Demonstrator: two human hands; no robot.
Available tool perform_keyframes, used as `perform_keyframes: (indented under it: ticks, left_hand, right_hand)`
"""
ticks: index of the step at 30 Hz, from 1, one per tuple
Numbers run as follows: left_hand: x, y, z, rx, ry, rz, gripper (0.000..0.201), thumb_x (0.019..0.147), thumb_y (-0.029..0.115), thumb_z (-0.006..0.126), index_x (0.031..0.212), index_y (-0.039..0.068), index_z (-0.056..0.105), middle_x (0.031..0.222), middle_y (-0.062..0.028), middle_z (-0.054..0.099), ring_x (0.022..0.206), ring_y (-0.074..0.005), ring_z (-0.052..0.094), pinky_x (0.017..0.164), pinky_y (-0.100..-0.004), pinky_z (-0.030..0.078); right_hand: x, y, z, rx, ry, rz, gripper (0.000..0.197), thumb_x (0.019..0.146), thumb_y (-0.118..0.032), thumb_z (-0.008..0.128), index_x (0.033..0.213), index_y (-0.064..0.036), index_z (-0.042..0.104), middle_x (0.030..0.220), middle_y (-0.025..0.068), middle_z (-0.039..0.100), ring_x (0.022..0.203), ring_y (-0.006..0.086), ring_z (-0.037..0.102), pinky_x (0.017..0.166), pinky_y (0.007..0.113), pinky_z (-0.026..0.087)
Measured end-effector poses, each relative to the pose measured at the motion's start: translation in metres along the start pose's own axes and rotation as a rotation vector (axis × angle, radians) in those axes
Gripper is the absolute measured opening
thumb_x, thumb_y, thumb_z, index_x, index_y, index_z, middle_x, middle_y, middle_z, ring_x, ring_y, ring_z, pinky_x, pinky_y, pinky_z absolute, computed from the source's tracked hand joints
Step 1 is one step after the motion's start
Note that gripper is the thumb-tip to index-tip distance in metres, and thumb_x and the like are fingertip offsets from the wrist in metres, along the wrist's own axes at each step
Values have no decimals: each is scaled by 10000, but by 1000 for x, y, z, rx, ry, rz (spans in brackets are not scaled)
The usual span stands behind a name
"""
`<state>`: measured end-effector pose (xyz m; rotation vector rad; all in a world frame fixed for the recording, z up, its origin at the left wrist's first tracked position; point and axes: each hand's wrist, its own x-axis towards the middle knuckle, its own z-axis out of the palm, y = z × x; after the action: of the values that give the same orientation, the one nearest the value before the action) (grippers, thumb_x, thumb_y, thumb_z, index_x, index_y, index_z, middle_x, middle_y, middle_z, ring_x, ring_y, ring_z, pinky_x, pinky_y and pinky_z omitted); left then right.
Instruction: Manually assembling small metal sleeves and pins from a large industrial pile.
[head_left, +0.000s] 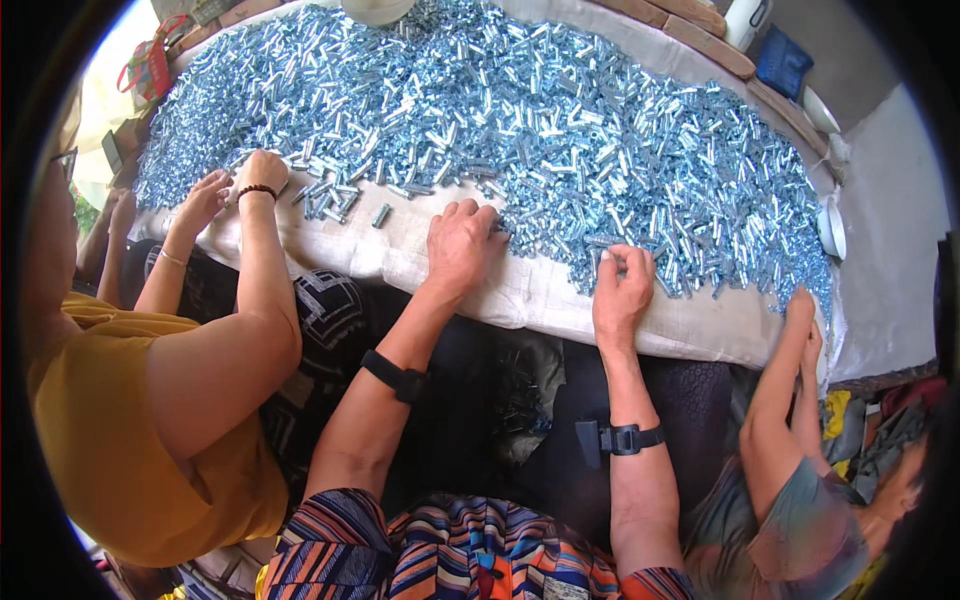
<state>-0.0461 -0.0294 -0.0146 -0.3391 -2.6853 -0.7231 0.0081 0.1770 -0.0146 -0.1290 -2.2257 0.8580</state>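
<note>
A wide heap of small, shiny, bluish-silver metal sleeves (560, 130) covers the table. At the near edge of the heap, my left hand (463, 245) rests back up with its fingers bent down among the pieces. Its fingertips are hidden, so whatever they grip cannot be made out. Farther right, my right hand (624, 290) is closed in a pinch, thumb against fingers, with a metal sleeve at the fingertips. A few sleeves lie loose left of my left hand, one (381, 215) apart from the others.
Pale cloth (540, 295) covers the table's near edge. To the left, a person in a mustard top has both hands (262, 172) at the heap; another person's hands (799, 308) touch its right end. A pale bowl (378, 8) sits at the back, white bowls (832, 228) at the right rim.
</note>
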Motion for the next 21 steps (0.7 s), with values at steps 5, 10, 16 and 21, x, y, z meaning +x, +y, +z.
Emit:
perform_keyframes:
  ticks: [5, 10, 16, 21]
  left_hand:
    - [-4, -6, -1, -16, 43, -7, 171, 710, 209, 697, 818, 93, 633, 842, -68, 574, 873, -260, 539, 748, -396, 404]
    - [-2, -2, -3, -42, 56, 13, 145, 710, 193, 695, 810, 102, 642, 818, -61, 567, 853, -252, 544, 745, -391, 403]
    - [-6, -7, -9, -149, 87, 18, 124, 718, 154, 666, 807, 82, 620, 781, -81, 553, 796, -277, 548, 713, -394, 427]
    - [-13, -14, -17, -293, 69, -66, 113, 749, 103, 609, 852, 58, 597, 800, -104, 561, 809, -294, 568, 710, -390, 456]
  right_hand:
    - [11, -39, 9, 120, -115, -18, 84, 772, -53, 616, 839, -37, 567, 827, 103, 566, 769, 282, 564, 669, 365, 457]
    - [32, -65, 45, 82, -302, -140, 89, 771, -87, 620, 846, -53, 586, 819, 114, 590, 819, 313, 569, 719, 406, 457]
    - [48, -64, 91, -139, -378, -373, 95, 763, -94, 613, 856, -72, 615, 849, 109, 567, 859, 299, 552, 736, 420, 455]
    - [54, -63, 114, -275, -455, -455, 62, 755, -103, 584, 795, -66, 614, 860, 107, 567, 896, 286, 530, 780, 407, 413]
